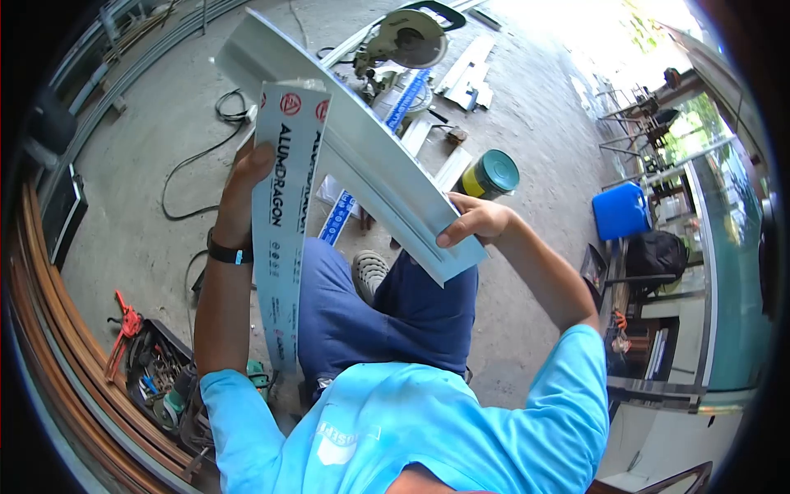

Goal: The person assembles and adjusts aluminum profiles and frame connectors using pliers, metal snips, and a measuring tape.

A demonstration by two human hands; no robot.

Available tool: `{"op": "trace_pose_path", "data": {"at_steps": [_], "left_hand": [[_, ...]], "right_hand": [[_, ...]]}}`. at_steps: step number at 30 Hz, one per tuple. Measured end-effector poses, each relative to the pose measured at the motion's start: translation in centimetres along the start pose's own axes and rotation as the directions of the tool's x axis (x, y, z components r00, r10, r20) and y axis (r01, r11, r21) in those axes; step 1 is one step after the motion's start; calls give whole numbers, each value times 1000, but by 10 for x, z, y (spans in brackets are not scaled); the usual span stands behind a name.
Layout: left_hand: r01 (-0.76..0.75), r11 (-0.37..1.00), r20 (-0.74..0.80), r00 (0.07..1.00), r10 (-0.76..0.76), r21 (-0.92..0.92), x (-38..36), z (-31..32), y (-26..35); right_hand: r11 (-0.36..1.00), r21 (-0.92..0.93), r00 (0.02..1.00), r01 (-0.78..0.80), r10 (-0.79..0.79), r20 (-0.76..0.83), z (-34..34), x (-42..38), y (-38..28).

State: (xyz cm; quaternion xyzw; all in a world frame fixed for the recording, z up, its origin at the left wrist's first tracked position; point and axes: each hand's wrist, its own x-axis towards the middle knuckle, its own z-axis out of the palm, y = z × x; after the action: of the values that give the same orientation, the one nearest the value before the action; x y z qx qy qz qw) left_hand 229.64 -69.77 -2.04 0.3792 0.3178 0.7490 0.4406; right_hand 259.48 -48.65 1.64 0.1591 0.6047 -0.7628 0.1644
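My left hand point(249, 170) is closed round a flat aluminium profile point(284, 189) covered in white film printed "ALUMDRAGON". This piece stands nearly upright in view, its lower end beside my left thigh. My right hand point(479, 221) grips the near end of a bare silver aluminium profile point(370, 169), thumb on its face. That second piece slants up to the left, with ridges along its length. Its far part passes behind the top of the film-covered piece. A black band point(230, 251) is on my left wrist.
A mitre saw point(411, 39) stands on the concrete floor ahead, with white offcuts point(469, 72) beside it. A green-lidded bucket point(491, 174) is beyond my right hand. Long brown profiles point(90, 354) and a tool bag point(160, 370) lie left; a blue jerrycan point(621, 211) is right.
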Motion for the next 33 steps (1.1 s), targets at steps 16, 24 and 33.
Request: {"op": "trace_pose_path", "data": {"at_steps": [16,24,33], "left_hand": [[-674,728,-325,665,672,124,-90,-37,49],[-702,631,-268,710,651,-329,-96,-37,10],[-665,643,-348,747,567,-380,-92,-29,-48]], "right_hand": [[508,-277,235,815,-728,-644,-34,-4,42],[551,-514,68,657,-723,-688,-28,-53,82],[485,-461,107,743,-766,-634,-13,-29,117]]}}
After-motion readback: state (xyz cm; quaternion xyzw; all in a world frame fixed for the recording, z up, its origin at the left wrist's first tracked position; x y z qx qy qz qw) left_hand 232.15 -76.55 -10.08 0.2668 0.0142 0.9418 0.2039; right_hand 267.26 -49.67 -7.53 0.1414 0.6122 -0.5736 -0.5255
